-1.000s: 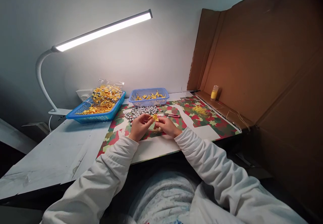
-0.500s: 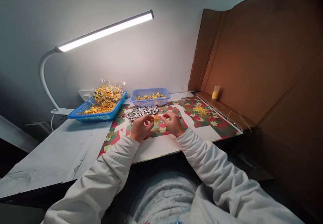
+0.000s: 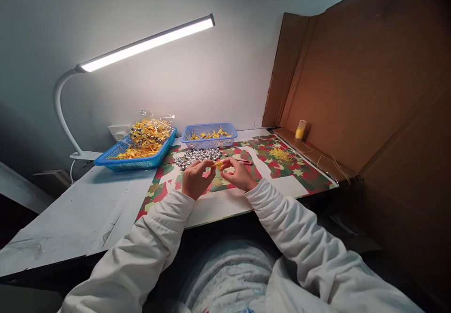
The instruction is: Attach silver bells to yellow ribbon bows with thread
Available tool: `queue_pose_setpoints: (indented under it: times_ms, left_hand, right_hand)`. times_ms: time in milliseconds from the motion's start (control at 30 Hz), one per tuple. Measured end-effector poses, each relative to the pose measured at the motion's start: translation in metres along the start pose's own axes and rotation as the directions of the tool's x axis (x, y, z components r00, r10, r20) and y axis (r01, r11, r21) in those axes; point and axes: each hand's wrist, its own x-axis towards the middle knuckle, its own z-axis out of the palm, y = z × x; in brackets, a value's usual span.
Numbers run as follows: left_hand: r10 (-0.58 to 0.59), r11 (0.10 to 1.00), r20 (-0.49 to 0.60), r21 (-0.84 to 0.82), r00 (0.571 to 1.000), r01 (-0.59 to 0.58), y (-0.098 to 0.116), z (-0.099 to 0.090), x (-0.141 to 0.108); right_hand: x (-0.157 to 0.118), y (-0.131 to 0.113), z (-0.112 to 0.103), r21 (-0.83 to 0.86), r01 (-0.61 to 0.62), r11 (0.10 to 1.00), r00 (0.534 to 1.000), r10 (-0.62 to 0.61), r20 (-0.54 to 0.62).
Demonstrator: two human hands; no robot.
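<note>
My left hand (image 3: 197,178) and my right hand (image 3: 239,175) meet above the patterned board, thumbs and forefingers pinched. Between the fingertips is a small yellow ribbon-like piece (image 3: 219,164), which both hands grip; its exact shape is partly hidden. A thin loop, perhaps thread, seems to hang below it. Just beyond my left hand lies a pile of shiny silver bells or beads (image 3: 202,154). A slim pink-red tool (image 3: 245,162) lies behind my right hand, partly covered by it.
A blue basket (image 3: 141,163) at left holds yellow pieces and a plastic bag of more. Behind the silver pile stands a smaller blue basket (image 3: 209,142) of yellow pieces. Yellow threads (image 3: 281,154) lie at right, near a small yellow bottle (image 3: 300,131). A lamp (image 3: 148,44) hangs above; cardboard (image 3: 366,78) walls the right.
My right hand has shifted slightly left, its fingertips now on the yellow piece beside my left fingertips. More of the pink-red tool shows behind it.
</note>
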Motion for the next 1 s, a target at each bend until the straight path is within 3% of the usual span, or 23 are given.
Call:
queue_pose_setpoints:
  times_ms: [67, 200, 400, 533, 667, 767, 900, 1000]
  left_hand:
    - [0.022, 1.000, -0.020, 0.015, 1.000, -0.022, -0.0006, 0.0003, 0.0000]
    - [0.026, 0.999, -0.009, 0.032, 1.000, -0.026, -0.0009, 0.0006, -0.0003]
    - [0.012, 1.000, 0.000, 0.022, 1.000, -0.012, 0.0000, 0.0004, 0.0001]
    - [-0.045, 0.998, 0.061, 0.045, 0.997, 0.042, -0.0007, -0.0001, 0.0003]
    - [-0.127, 0.989, 0.167, 0.102, 0.978, 0.111, -0.0016, 0.0004, -0.0004]
    - [-0.150, 0.984, 0.239, 0.126, 0.959, 0.123, -0.0022, 0.0016, -0.0010]
    - [-0.159, 0.984, 0.290, 0.122, 0.944, 0.129, -0.0029, 0.0035, -0.0020]
    - [-0.152, 0.988, 0.313, 0.062, 0.937, 0.140, -0.0027, 0.0042, -0.0028]
  right_hand:
    - [0.0010, 0.0017, 0.0003, 0.030, -0.007, 1.000, 0.999, 0.006, 0.033]
    - [0.0021, 0.0033, 0.0012, 0.025, -0.046, 0.999, 0.999, 0.047, -0.016]
    - [0.0020, 0.0048, 0.0041, 0.026, -0.051, 0.998, 0.995, 0.049, 0.085]
    - [0.0044, 0.0049, -0.0010, 0.010, -0.085, 0.996, 0.986, 0.085, -0.140]
    - [0.0045, 0.0024, -0.0051, -0.136, 0.010, 0.991, 0.958, -0.049, -0.283]
    - [0.0044, 0.0008, -0.0045, -0.097, 0.058, 0.994, 0.960, -0.083, -0.269]
    - [0.0059, 0.0005, -0.0029, 0.111, 0.005, 0.994, 0.980, 0.017, -0.196]
    - [0.0067, 0.0010, -0.0025, 0.178, -0.028, 0.984, 0.988, 0.055, -0.145]
